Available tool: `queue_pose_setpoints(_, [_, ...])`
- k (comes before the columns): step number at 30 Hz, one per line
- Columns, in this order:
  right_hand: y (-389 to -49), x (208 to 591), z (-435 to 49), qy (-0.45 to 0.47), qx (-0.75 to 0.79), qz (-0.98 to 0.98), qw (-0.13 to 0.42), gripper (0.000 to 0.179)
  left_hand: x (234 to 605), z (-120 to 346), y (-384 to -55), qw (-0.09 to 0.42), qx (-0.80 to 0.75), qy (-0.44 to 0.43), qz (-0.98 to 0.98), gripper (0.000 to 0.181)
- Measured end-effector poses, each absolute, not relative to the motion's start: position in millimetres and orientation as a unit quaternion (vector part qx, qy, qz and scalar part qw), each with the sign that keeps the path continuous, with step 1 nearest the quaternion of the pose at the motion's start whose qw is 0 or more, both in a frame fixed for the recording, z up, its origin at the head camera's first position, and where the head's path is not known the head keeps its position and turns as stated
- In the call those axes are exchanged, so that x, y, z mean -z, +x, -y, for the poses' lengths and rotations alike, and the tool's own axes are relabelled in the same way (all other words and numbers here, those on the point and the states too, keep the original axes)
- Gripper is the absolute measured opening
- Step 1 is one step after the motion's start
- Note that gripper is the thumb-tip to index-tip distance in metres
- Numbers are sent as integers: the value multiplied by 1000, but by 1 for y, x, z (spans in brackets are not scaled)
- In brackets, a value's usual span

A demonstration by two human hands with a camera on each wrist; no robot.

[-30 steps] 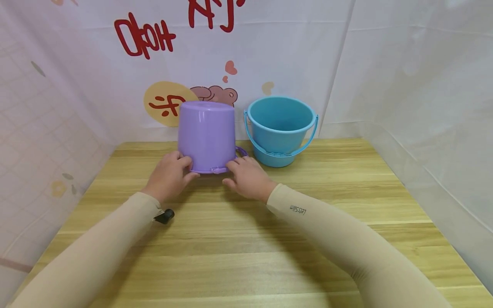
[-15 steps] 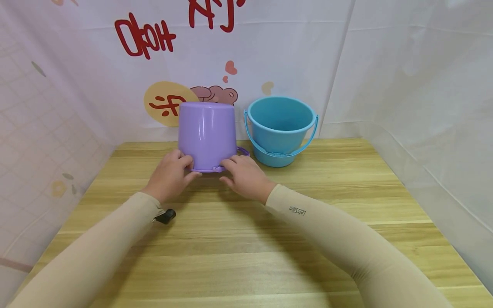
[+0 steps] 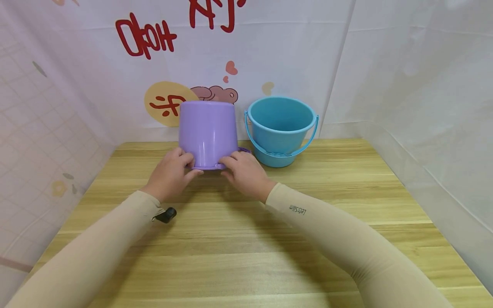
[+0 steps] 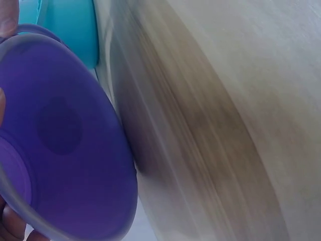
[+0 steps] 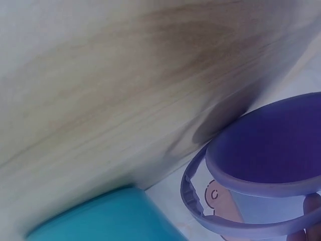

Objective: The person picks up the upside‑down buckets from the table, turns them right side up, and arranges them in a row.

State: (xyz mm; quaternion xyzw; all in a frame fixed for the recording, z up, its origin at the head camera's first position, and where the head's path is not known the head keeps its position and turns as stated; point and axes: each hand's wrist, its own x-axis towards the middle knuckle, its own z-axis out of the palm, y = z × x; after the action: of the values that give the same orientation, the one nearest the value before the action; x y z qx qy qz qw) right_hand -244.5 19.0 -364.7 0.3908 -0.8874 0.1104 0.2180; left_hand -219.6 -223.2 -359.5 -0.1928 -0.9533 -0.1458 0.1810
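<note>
A purple bucket (image 3: 208,132) is turned upside down, its base up and its near rim tipped off the table. My left hand (image 3: 169,175) grips that rim at the left, thumb underneath. At the right, my right hand (image 3: 246,175) pinches the rim beside the handle joint. In the left wrist view the hollow purple inside (image 4: 85,130) faces the camera, and its lower rim meets the table. The bucket's handle (image 5: 189,197) hangs out to the right side. A blue bucket (image 3: 275,141) stands upright close by on the right, its handle lowered to the front.
The wood-grain table (image 3: 239,256) runs from me to a white curtain (image 3: 300,51) printed with red characters and hearts. More white cloth hangs along the left and right sides. A small black piece (image 3: 166,215) sticks out under my left sleeve.
The purple bucket's near rim has risen slightly and its base has tilted away. My right hand has shifted a little left along the rim. The blue bucket stays put.
</note>
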Motion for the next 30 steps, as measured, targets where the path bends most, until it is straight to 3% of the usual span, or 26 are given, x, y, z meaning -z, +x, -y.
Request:
queue_pose_setpoints(12, [-243, 355, -20, 389, -133, 878, 244, 16, 350, 219, -217, 195, 164, -197, 947, 35])
queue_pose_setpoints(23, [-241, 350, -21, 392, -154, 872, 249, 15, 344, 217, -218, 256, 186, -207, 926, 34])
queue_pose_setpoints(30, [-241, 351, -21, 394, -172, 866, 254, 15, 341, 217, -216, 266, 186, -204, 923, 34])
